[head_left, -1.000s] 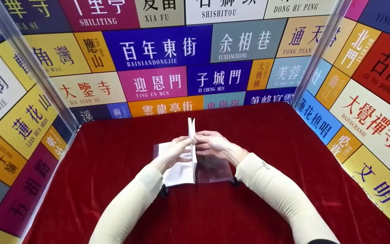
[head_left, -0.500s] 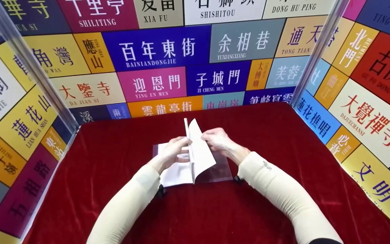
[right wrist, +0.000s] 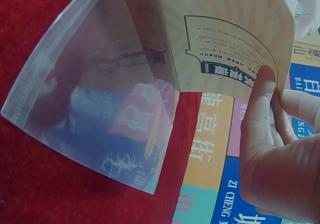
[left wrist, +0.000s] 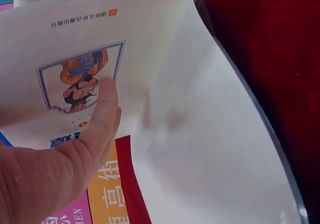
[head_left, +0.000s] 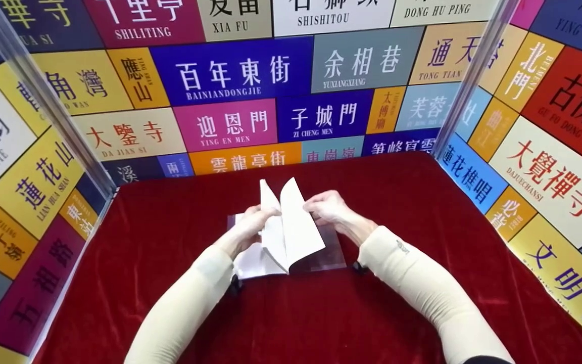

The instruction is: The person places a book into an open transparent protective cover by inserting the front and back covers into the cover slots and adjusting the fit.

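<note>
A thin book [head_left: 298, 222] stands partly open in the head view, its blank white inner leaves spread in a V. My left hand [head_left: 248, 225] pinches the left leaves, thumb on the inner side. In the left wrist view a finger [left wrist: 102, 109] lies on a printed page [left wrist: 145, 29] with a framed illustration. My right hand [head_left: 329, 207] pinches the outer edge of the right part; in the right wrist view its tan outer face [right wrist: 225, 39] bears a text box. Beneath the book lies a clear plastic cover [right wrist: 100, 94], its right flap spread out flat.
Dark red velvet cloth [head_left: 372, 313] covers the table. Panels printed with place names [head_left: 240, 71] stand at the back and both sides, with clear corner posts [head_left: 478, 81] where they meet.
The book has gone from nearly closed upright to spread in a V. My right hand drew its part rightward first; then my left hand moved left with the other leaves.
</note>
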`<state>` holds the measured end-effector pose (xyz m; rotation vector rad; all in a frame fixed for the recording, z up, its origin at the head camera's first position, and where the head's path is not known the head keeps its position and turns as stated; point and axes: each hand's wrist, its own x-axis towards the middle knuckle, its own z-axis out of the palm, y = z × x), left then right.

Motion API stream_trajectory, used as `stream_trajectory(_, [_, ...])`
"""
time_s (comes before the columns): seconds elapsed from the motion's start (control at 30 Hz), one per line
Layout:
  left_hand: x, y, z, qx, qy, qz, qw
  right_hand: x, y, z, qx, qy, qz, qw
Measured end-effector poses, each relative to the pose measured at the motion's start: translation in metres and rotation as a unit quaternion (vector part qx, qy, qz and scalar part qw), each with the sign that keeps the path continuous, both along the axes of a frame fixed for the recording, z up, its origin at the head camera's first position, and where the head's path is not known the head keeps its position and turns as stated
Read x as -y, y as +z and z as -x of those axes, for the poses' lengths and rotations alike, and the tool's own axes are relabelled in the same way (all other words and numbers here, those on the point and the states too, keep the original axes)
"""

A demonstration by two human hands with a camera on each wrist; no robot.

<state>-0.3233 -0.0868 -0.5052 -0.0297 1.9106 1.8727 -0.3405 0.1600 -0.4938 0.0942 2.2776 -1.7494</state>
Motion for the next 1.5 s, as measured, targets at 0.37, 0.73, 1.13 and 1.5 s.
stream_trajectory(0.37, [0.006, -0.002, -0.001, 0.008, 0.028, 0.008, 0.9995, -0.007, -0.004, -0.005, -0.005, -0.008, 0.029, 1.0])
stream_trajectory(0.73, [0.018, -0.004, 0.0, 0.005, 0.031, 0.019, 0.9993, -0.017, -0.005, -0.013, -0.007, 0.029, 0.063, 0.998])
stream_trajectory(1.13, [0.028, -0.01, -0.001, -0.005, 0.035, 0.024, 0.9991, -0.02, -0.021, -0.021, -0.253, 0.05, -0.233, 0.938])
stream_trajectory(1.5, [0.048, -0.019, -0.005, -0.041, 0.041, 0.095, 0.9938, -0.028, -0.028, -0.021, -0.297, 0.178, -0.282, 0.895])
